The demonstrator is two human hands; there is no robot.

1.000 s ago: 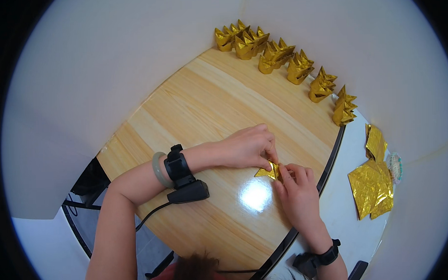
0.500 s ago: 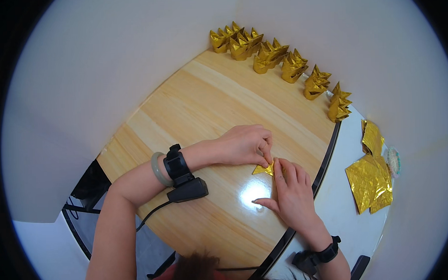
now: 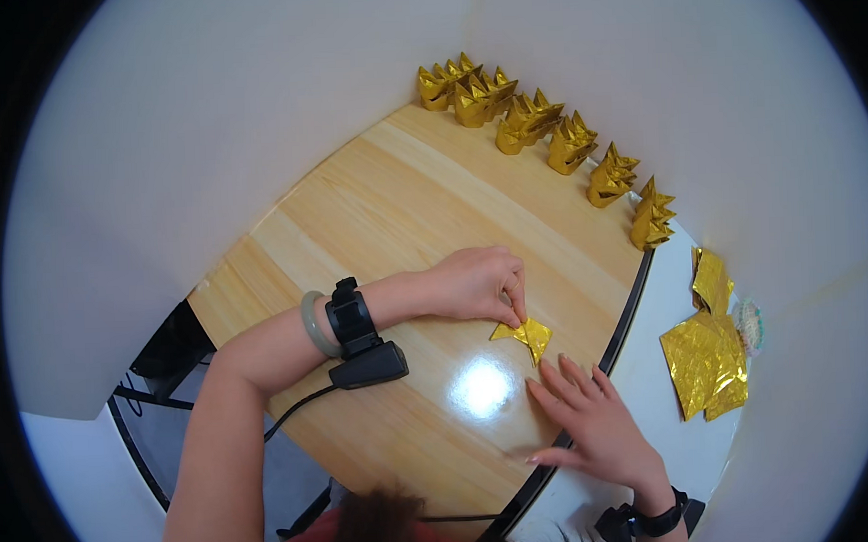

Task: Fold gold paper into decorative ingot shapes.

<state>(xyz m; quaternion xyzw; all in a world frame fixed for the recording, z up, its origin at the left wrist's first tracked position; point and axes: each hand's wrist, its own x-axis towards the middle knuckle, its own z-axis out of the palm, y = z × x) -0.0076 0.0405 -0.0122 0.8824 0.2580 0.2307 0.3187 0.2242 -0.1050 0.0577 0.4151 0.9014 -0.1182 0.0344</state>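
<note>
A small folded piece of gold foil paper [image 3: 536,339] lies on the wooden tabletop, its pointed corners spread out. My left hand [image 3: 480,281] comes in from the left with thumb and fingers pinched on its upper edge. My right hand [image 3: 597,423] is apart from the paper, just below and right of it, fingers spread and nothing in them. It hovers over the dark edge of the table. Both wrists wear black bands, and a pale bangle [image 3: 314,325] is on the left arm.
Folded gold paper shapes [image 3: 571,144] stand in several clusters along the back wall. Flat gold sheets [image 3: 695,357] lie on the white surface at right, beside a small round object [image 3: 749,327]. A black cable [image 3: 300,411] runs from the left wrist device.
My right hand has let go of the gold paper and moved down and right, its fingers spreading. My left hand stays pinched on the paper, now more fully visible.
</note>
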